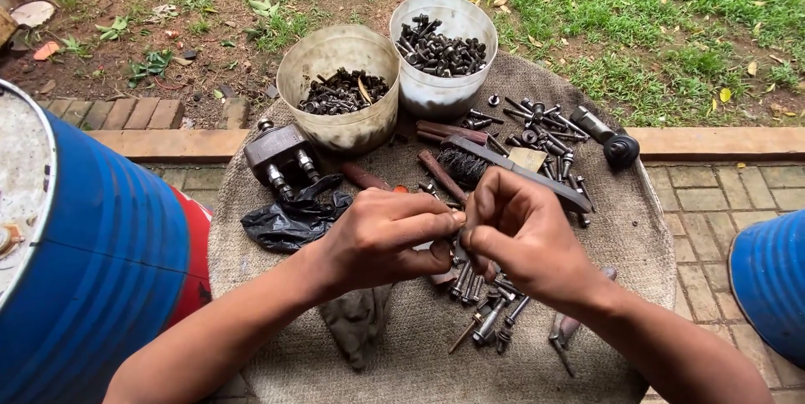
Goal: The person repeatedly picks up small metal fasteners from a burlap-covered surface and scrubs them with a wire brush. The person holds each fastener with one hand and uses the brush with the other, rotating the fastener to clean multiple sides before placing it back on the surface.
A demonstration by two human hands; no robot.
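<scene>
Sackcloth-covered round table [612, 245], small part hidden between both hands' fingers [449, 219]

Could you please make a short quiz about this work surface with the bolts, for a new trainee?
1. True or false: both tubs, the beige tub and the white tub, hold metal parts.
2. What lies just beyond the hands? A) wire brush B) saw C) paint can
3. Fill in: the left hand and the right hand meet over a pile of ____.

Key: 1 true; 2 A; 3 bolts. Whatever small piece the fingertips pinch is hidden.
</scene>
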